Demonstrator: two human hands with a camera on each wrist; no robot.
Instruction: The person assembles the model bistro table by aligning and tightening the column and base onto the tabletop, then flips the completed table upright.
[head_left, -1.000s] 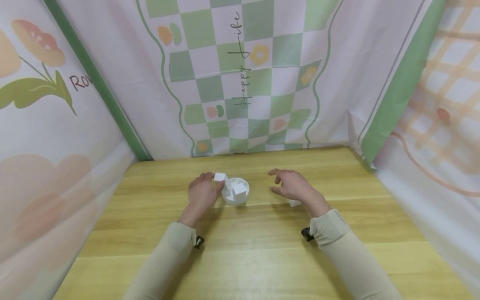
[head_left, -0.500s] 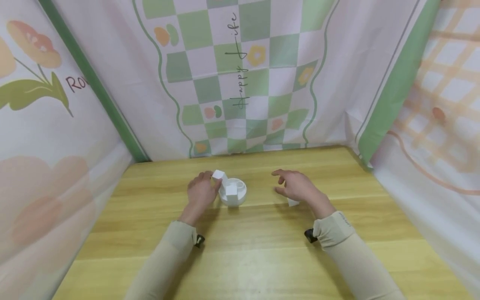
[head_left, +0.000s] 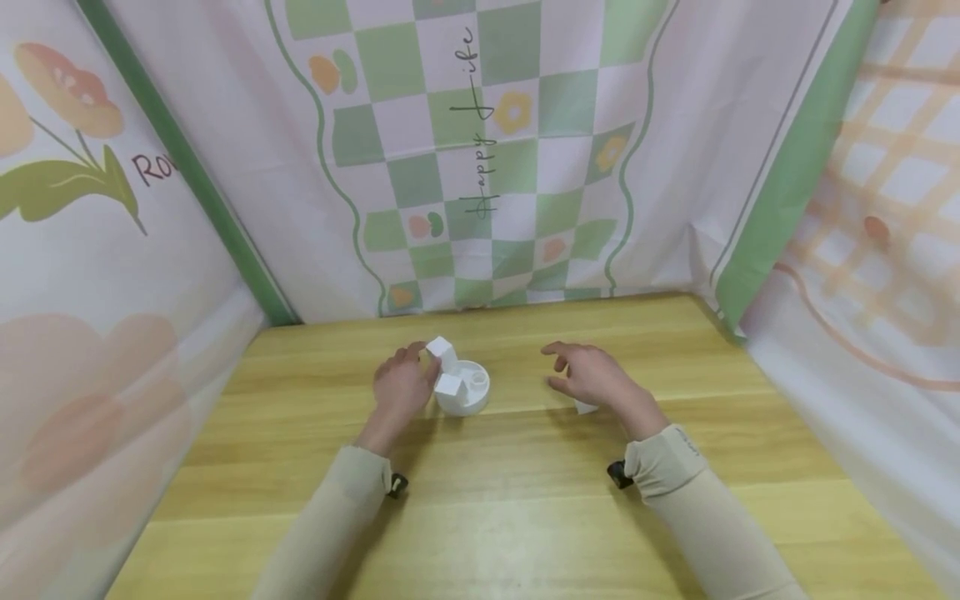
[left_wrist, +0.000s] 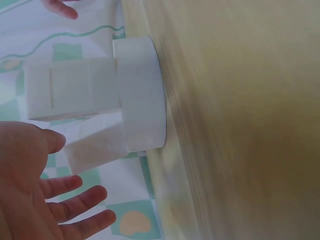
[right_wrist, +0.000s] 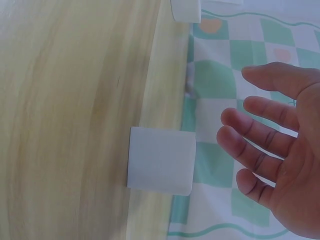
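In the head view a round white base (head_left: 474,407) holds two white rectangular blocks standing up, a near block (head_left: 450,386) and a far-left block (head_left: 440,347). A small raised ring shows inside the base. Beside the far-left block is my left hand (head_left: 401,387). Up close in the left wrist view, its thumb (left_wrist: 56,141) and fingers (left_wrist: 82,204) are spread loosely, right at the top end of one leaning block (left_wrist: 95,142). My right hand (head_left: 592,372) hovers with relaxed fingers. A separate white square-faced piece (right_wrist: 161,161) lies below it, partly hidden in the head view.
Everything stands on a light wood-grain table (head_left: 495,508). A green-and-white checked curtain (head_left: 510,150) hangs along its back edge, with printed fabric on the left (head_left: 67,358) and right (head_left: 892,275). A small black device (head_left: 620,472) shows at the right cuff.
The base has turned: its near block has swung left and the ring has come into sight. The far-left block has shifted slightly away. Both hands have stayed almost in place.
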